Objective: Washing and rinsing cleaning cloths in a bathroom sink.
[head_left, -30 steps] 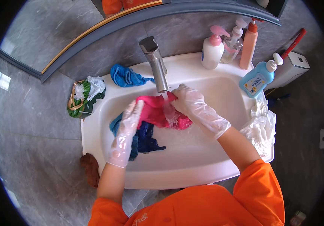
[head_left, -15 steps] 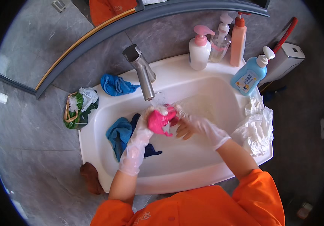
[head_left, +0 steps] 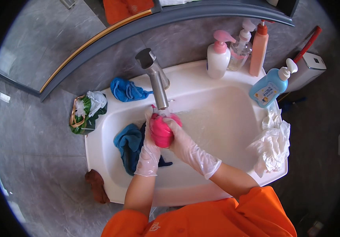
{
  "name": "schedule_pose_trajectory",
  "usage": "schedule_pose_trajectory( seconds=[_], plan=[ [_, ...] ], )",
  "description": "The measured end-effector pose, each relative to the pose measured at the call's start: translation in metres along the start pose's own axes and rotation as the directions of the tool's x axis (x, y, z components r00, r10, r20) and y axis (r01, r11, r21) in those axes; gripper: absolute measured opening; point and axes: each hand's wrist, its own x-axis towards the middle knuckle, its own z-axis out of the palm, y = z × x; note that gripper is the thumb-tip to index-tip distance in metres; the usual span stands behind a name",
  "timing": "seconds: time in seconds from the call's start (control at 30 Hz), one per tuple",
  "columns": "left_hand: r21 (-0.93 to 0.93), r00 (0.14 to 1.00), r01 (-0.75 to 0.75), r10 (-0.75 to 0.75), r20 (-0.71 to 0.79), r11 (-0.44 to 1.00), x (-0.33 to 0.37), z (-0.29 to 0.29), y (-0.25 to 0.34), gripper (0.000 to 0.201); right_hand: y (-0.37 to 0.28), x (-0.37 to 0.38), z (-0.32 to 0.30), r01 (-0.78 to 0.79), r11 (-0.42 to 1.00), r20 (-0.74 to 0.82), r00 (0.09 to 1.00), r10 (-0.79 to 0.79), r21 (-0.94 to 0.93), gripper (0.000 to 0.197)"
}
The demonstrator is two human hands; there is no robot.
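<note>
Right below the metal faucet (head_left: 157,85), a wet bright pink cloth (head_left: 161,134) is bunched up under the running water. My left hand (head_left: 149,143), in a thin see-through glove, closes on its left side. My right hand (head_left: 176,136), gloved the same way, grips it from the right, thumb on top; some fingers are hidden behind the fabric. A teal cloth (head_left: 129,139) and a dark navy cloth (head_left: 164,162) lie in the basin to the left, partly covered by my left hand and forearm. The white sink (head_left: 217,158) holds some cloudy water.
A blue cloth (head_left: 128,90) lies on the rim left of the faucet. Pump bottles, white (head_left: 218,59), clear (head_left: 240,55), peach (head_left: 259,51) and blue (head_left: 270,87), stand at the back right. Crumpled white plastic (head_left: 274,146) covers the right rim. A green bag (head_left: 87,114) sits by the left edge.
Both hands have brought the pink cloth directly under the faucet, slightly left. My right hand has moved left and now grips the cloth more fully. The view has shifted a little.
</note>
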Motion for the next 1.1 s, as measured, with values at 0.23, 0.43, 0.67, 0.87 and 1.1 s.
schedule_pose_trajectory(
  seconds=[0.23, 0.43, 0.67, 0.87, 1.1],
  plan=[
    [0.148, 0.965, -0.089, 0.122, -0.232, 0.985, 0.026, 0.070, -0.044, 0.045, -0.036, -0.003, -0.075, -0.347, 0.932, 0.169, 0.930, 0.327, 0.105, 0.045],
    [0.691, 0.815, -0.110, 0.462, -0.349, 0.715, 0.021, 0.070, -0.050, 0.029, -0.033, -0.002, -0.069, -0.431, 0.898, 0.033, 0.902, 0.430, 0.091, 0.054],
    [0.646, 0.732, -0.254, 0.579, -0.358, 0.720, 0.003, 0.051, -0.028, 0.035, 0.004, 0.062, -0.042, 0.140, 0.990, -0.170, 0.975, -0.142, -0.019, 0.038],
    [0.166, 0.805, -0.152, 0.220, -0.552, 0.974, -0.029, 0.036, -0.011, 0.033, 0.006, 0.026, -0.017, 0.630, -0.006, 0.513, 0.626, -0.587, -0.776, 0.025],
    [0.113, 0.796, 0.575, -0.522, -0.307, 0.810, -0.057, 0.041, 0.028, 0.036, 0.023, -0.005, -0.004, 0.912, -0.376, 0.977, 0.094, -0.192, -0.162, 0.021]
  ],
)
